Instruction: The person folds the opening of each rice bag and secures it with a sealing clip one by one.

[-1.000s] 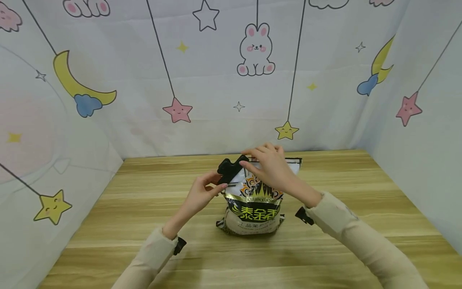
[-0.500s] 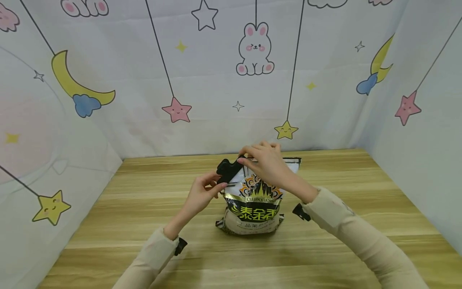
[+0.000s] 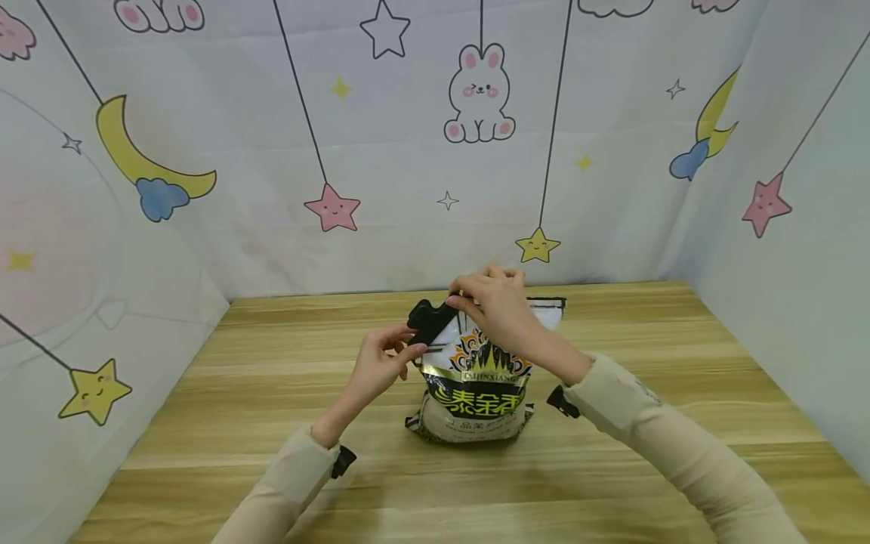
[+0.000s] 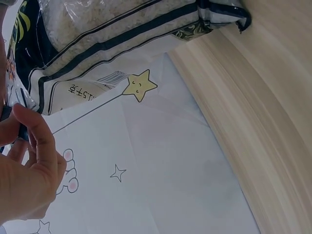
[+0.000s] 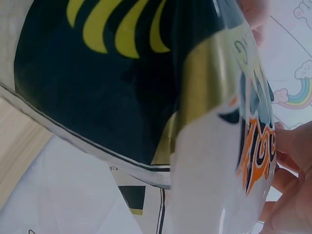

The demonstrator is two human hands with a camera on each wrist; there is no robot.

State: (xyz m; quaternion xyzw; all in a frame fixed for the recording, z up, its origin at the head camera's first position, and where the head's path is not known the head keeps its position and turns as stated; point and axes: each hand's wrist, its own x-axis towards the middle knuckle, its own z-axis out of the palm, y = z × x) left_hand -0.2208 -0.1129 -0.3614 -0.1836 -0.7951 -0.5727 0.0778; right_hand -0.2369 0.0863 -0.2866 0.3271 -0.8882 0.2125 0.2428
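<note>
A printed plastic bag of rice stands upright on the table, its full lower part bulging. A black bag clip lies slantwise across the bag's upper left corner. My left hand pinches the clip's lower end at the bag's side edge, thumb in front. At the clip's upper end, my right hand pinches it between thumb and curled fingers, covering part of the bag's top. In the left wrist view, the left hand grips a dark edge beside the bag. The right wrist view shows the bag's front close up.
The wood-grain table extends around the bag. Behind it hangs a white cloth printed with stars, moons and a rabbit, and cloth walls stand at both sides. Black wrist devices show below each sleeve.
My right hand has shifted slightly left and its fingers have bent closer round the clip's upper end. The left hand, clip and bag have stayed nearly still.
</note>
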